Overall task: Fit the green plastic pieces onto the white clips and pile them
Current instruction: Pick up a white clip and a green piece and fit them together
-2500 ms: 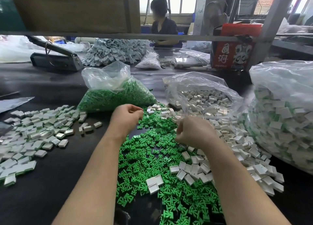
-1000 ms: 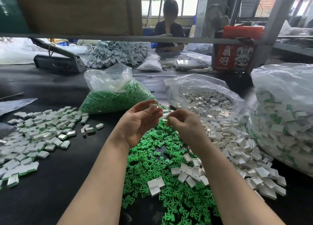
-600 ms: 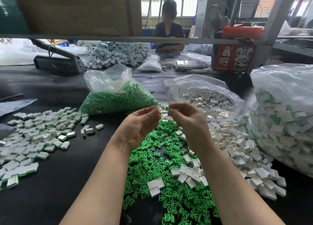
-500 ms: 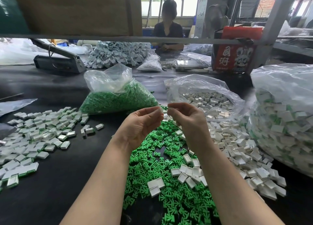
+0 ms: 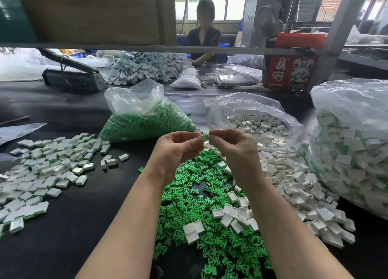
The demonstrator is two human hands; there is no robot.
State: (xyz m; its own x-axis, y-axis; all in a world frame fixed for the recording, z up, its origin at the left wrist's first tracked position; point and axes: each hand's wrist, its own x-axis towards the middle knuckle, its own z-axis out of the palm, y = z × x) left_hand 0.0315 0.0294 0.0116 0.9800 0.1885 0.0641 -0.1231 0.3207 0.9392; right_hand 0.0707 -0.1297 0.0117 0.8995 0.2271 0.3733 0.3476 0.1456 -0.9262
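The black worktable (image 5: pixel 63 236) runs away from you toward a window, and another person (image 5: pixel 204 30) sits at its far side behind a heap of pale parts (image 5: pixel 147 65). Both your forearms reach forward and slightly inward, wrists raised off the table, so your hands meet in the air above the far edge of the loose green pieces (image 5: pixel 199 215). Your left hand (image 5: pixel 177 150) is turned palm toward you, fingers curled in, thumb and fingertips pinching a white clip (image 5: pixel 202 138) at its right tip. Your right hand (image 5: pixel 235 150) mirrors it, knuckles up and fingers curled, pinching a small green piece (image 5: pixel 206 136) right against that clip; whether the two are already seated together I cannot tell.

Loose white clips (image 5: pixel 294 194) spread to the right of the green scatter, some lying on top of it. The finished pile (image 5: pixel 42 173) lies well to your left. Beyond your hands stand an open bag of green pieces (image 5: pixel 144 123) and an open bag of white clips (image 5: pixel 258 121), with a large filled bag (image 5: pixel 352 153) on the far right.
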